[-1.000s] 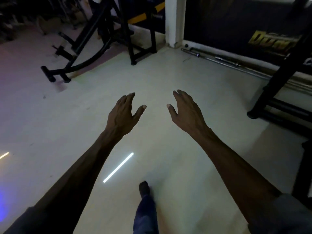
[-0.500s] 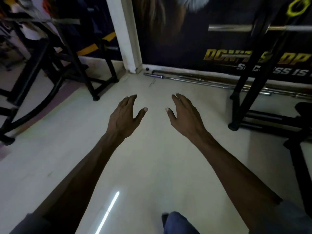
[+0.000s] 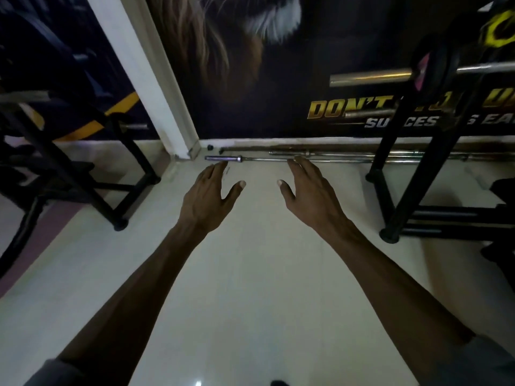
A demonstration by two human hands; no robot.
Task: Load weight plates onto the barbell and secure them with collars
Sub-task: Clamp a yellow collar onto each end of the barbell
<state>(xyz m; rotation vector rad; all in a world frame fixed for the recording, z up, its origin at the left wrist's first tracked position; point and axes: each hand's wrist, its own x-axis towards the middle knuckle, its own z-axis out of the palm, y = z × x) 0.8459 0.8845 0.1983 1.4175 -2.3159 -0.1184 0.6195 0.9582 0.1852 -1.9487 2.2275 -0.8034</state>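
Observation:
My left hand point(image 3: 207, 199) and my right hand point(image 3: 309, 192) are stretched out in front of me over the pale floor, fingers apart, holding nothing. A steel barbell point(image 3: 367, 78) rests high on a black rack point(image 3: 412, 168) at the upper right, its bare sleeve end pointing left. A dark round plate point(image 3: 437, 65) sits on that bar near the rack upright. Several more bare bars point(image 3: 267, 158) lie on the floor along the base of the wall, just beyond my fingertips. No collar is visible.
A white pillar point(image 3: 156, 79) stands at the wall's left end. A black bench frame point(image 3: 83, 176) with yellow trim fills the left side. The rack's feet and base bars point(image 3: 446, 218) stretch across the floor on the right. A dark wall banner point(image 3: 278, 79) is ahead.
The view has advanced toward the wall and tilted up and to the right. The racked barbell and the floor bars are now closer. Both hands stay open and spread.

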